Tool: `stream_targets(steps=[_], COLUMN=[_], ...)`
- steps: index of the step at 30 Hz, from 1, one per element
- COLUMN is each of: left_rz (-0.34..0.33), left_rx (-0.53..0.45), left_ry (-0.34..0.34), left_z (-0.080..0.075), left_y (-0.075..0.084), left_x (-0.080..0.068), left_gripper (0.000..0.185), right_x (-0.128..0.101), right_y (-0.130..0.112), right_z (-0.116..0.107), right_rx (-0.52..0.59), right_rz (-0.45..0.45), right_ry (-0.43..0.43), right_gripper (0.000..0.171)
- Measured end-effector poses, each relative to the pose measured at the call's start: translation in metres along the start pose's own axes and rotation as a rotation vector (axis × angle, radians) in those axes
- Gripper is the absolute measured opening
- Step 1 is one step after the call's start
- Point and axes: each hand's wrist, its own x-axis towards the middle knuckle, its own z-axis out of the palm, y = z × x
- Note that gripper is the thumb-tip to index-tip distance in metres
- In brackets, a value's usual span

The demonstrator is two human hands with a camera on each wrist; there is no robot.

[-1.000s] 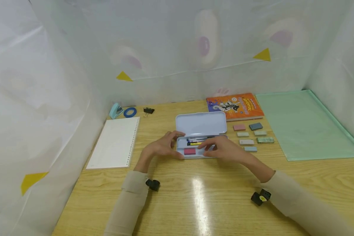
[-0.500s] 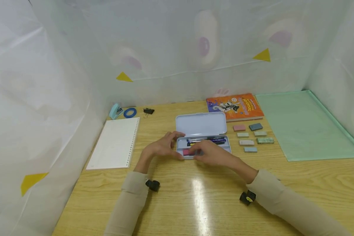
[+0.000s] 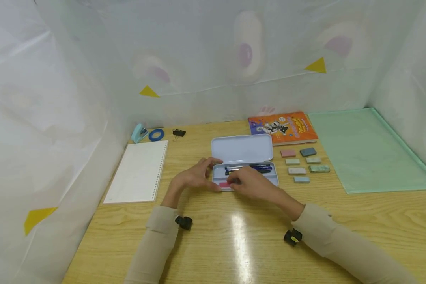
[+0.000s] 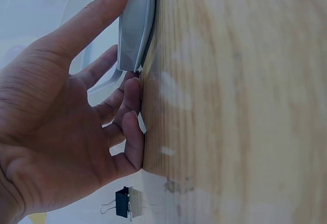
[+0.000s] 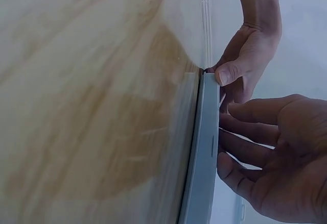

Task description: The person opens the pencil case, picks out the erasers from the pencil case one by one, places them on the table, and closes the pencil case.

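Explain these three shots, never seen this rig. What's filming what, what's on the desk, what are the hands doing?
No robot here: a person wears three cameras. The head view looks down at a wooden table; the other two sit on the wrists and show each hand close up, sideways.

In the middle lies an open pencil case, lid up, with pens and a pink eraser in its tray. The left hand grips the case's left end, thumb on its wall in the left wrist view. The right hand reaches into the tray with straight fingers at the pink eraser; whether it pinches it is hidden.

Around it: loose erasers, an orange book, a green mat, a white notebook, a stapler, blue tape and a binder clip.
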Motion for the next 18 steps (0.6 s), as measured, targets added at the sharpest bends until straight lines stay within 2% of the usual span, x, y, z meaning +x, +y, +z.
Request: stream_targets(steps=[4,11,18], left_rz=[0.002,-0.006,-0.007], left_rx=[-0.017,-0.024,-0.019], left_ry=[0.005,0.002,0.005], left_z=[0.0,-0.001,-0.001], left_y=[0.0,0.001,0.002], left_x=[-0.001,-0.003,-0.003], left_gripper=[0.091,0.09,0.09], right_x=[0.002,0.006,0.006], right_y=[-0.004,-0.008,-0.01], right_z=[0.002,0.009,0.009], right_rx=[-0.011,-0.043,-0.022], right_rz=[0.028,0.055,0.107], right_ry=[0.007,0.071,0.093], right_gripper=[0.016,0.015,0.017])
